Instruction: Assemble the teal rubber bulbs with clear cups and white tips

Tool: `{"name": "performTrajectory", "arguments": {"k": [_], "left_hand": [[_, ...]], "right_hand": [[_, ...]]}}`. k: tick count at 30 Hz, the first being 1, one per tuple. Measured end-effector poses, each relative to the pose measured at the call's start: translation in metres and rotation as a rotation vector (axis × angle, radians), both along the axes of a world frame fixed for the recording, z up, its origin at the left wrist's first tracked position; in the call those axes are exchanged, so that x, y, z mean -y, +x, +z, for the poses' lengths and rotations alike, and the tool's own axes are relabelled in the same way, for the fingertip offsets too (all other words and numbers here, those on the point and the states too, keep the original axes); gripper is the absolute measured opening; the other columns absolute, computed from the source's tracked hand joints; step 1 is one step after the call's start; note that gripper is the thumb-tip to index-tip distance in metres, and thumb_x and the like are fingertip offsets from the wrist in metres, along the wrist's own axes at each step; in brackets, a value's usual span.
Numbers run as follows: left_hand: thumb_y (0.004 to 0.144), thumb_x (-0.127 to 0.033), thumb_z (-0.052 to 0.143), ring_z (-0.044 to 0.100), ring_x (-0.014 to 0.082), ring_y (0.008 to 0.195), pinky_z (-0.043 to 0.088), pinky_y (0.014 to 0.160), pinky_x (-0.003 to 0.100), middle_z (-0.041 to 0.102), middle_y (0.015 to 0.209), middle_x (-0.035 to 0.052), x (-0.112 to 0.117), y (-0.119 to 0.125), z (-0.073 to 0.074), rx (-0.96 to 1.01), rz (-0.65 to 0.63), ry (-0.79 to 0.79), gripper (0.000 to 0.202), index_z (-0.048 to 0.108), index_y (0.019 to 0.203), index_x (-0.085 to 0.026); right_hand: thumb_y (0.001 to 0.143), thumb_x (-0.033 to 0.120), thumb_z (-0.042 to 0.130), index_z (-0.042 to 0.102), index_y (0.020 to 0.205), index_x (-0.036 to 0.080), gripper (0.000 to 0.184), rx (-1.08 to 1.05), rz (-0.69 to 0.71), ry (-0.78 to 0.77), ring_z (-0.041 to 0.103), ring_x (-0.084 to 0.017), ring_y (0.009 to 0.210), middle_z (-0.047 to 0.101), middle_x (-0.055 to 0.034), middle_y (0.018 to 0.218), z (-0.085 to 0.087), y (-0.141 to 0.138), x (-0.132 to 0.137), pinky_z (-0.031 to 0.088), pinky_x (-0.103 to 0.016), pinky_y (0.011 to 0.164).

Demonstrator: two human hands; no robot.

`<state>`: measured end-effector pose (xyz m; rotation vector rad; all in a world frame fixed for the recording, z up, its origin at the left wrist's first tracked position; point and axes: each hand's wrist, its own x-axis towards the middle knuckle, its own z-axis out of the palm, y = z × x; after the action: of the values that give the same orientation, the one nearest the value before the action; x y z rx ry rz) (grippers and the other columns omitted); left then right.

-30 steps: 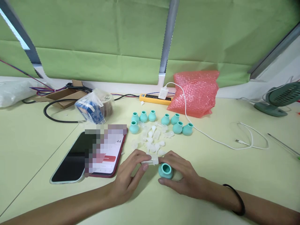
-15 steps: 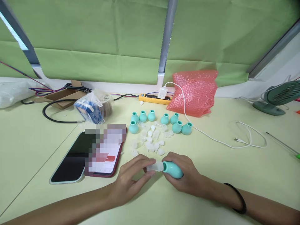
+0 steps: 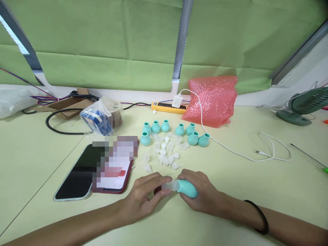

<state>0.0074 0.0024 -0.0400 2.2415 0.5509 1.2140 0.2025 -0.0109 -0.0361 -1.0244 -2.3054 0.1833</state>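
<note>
My right hand [image 3: 202, 196] is closed round a teal rubber bulb [image 3: 188, 188] that lies on its side, mouth pointing left. My left hand [image 3: 143, 200] pinches a clear plastic tip [image 3: 169, 185] seated in the bulb's mouth. Both hands rest low on the pale green table [image 3: 256, 191]. Beyond them lies a scatter of several clear tips [image 3: 164, 153]. Behind those stand several more teal bulbs [image 3: 193, 138], upright in a loose row.
Two phones [image 3: 97, 171] lie left of my hands, one screen lit. A pink bubble-wrap bag [image 3: 212, 100], a yellow power strip [image 3: 167, 108] with a white charger cable [image 3: 243, 155], a wrapped tape roll [image 3: 102, 118] and a green desk fan [image 3: 301, 106] stand farther back.
The bulb turned from mouth-up to lying on its side. The clear tip, first held apart in my left hand, now sits pushed into the bulb's mouth.
</note>
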Motion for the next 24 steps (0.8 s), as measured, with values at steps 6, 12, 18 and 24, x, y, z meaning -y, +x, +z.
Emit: {"name": "performTrajectory", "arguments": {"k": [6, 12, 18, 24], "left_hand": [[0.076, -0.006, 0.053, 0.048, 0.0116, 0.056, 0.040, 0.048, 0.023, 0.060, 0.072, 0.0070, 0.001, 0.001, 0.004, -0.048, 0.017, -0.036, 0.028, 0.053, 0.104, -0.010], [0.076, -0.007, 0.053, 0.048, 0.0121, 0.056, 0.042, 0.046, 0.022, 0.059, 0.072, 0.0075, 0.003, 0.001, 0.004, -0.034, 0.006, 0.015, 0.030, 0.053, 0.105, -0.011], [0.077, -0.008, 0.051, 0.050, 0.0121, 0.058, 0.043, 0.047, 0.022, 0.055, 0.069, 0.0059, 0.004, -0.001, 0.005, -0.050, -0.011, 0.039, 0.029, 0.053, 0.106, -0.012], [0.076, -0.004, 0.051, 0.051, 0.0127, 0.060, 0.043, 0.049, 0.022, 0.054, 0.072, 0.0065, 0.004, -0.002, 0.007, -0.034, -0.042, 0.042, 0.032, 0.051, 0.107, -0.012]], "right_hand": [[0.069, 0.009, 0.040, 0.045, 0.081, 0.018, 0.016, 0.075, 0.035, 0.076, 0.045, -0.011, 0.048, 0.050, 0.0008, 0.061, -0.001, 0.002, -0.001, 0.030, -0.021, 0.041], [0.069, 0.008, 0.040, 0.046, 0.080, 0.018, 0.016, 0.101, 0.038, 0.065, 0.045, -0.012, 0.049, 0.049, 0.0007, 0.060, 0.000, 0.001, -0.001, 0.031, -0.022, 0.042], [0.061, 0.009, 0.041, 0.046, 0.077, 0.019, 0.019, -0.024, 0.071, -0.086, 0.046, -0.011, 0.048, 0.051, 0.0011, 0.059, 0.006, -0.002, 0.000, 0.033, -0.021, 0.043], [0.056, 0.009, 0.043, 0.045, 0.068, 0.019, 0.016, -0.126, 0.093, -0.297, 0.042, -0.010, 0.045, 0.049, 0.0026, 0.054, 0.013, -0.006, 0.000, 0.033, -0.020, 0.043]]}}
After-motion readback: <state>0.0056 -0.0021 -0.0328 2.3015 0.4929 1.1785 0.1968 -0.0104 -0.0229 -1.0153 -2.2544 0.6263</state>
